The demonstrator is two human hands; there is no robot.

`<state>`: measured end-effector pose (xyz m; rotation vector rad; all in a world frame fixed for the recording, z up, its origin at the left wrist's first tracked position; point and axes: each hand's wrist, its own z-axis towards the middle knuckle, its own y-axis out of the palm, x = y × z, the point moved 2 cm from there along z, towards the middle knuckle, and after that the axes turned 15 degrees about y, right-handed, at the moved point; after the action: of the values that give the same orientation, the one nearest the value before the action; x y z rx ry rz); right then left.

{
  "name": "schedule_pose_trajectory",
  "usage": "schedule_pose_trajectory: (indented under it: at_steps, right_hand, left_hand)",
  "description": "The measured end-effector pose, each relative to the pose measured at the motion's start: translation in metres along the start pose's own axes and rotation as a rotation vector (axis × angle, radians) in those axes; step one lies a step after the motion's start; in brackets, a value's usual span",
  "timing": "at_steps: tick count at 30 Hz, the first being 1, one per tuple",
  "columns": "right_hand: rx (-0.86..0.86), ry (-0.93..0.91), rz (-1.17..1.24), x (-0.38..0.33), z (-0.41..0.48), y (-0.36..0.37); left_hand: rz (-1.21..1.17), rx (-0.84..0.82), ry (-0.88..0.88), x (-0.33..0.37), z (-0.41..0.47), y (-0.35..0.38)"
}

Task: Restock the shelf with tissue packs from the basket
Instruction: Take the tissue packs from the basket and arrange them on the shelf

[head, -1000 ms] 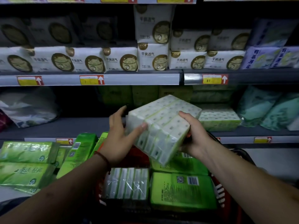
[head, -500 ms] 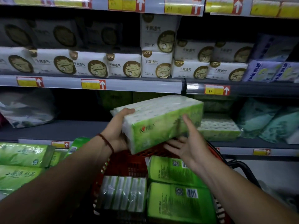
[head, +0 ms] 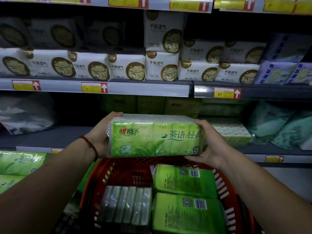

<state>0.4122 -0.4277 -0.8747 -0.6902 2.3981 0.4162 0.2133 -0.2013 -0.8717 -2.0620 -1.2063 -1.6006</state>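
A green tissue pack (head: 157,137) with white top is held level, printed front facing me, above the red basket (head: 118,169). My left hand (head: 101,134) grips its left end, fingers curled over the top edge. My right hand (head: 211,142) holds its right end, thumb on top and palm under the bottom corner. The pack hangs in front of the grey lower shelf (head: 50,137), level with its opening. In the basket lie two green packs (head: 184,181) (head: 187,215) with barcodes up and one pack (head: 126,205) showing white strips.
A matching tissue pack (head: 233,134) sits on the lower shelf to the right, teal bags (head: 276,125) beyond it. White packs with cat prints (head: 160,65) fill the upper shelf. Green packs (head: 18,162) are stacked at lower left. A pale bag (head: 25,115) lies far left.
The pack was tilted with its white side toward me; both hands turned it level, front facing me, and raised it toward the lower shelf. My right hand moved from beneath it to its right end.
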Motion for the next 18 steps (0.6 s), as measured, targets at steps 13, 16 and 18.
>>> schedule_pose_trajectory:
  at_steps: [13, 16, 18]
  right_hand:
    - [0.031, -0.081, 0.079, 0.005, 0.000, -0.009]
    - [0.059, -0.118, 0.058, 0.002, 0.003, -0.014]
    - [0.087, -0.136, 0.050, 0.000, 0.004, -0.019]
  left_hand:
    - [-0.113, 0.061, 0.136, -0.011, 0.001, 0.016]
    - [-0.088, 0.076, 0.147, -0.014, 0.000, 0.022]
    - [-0.049, 0.062, 0.160, -0.016, 0.000, 0.028]
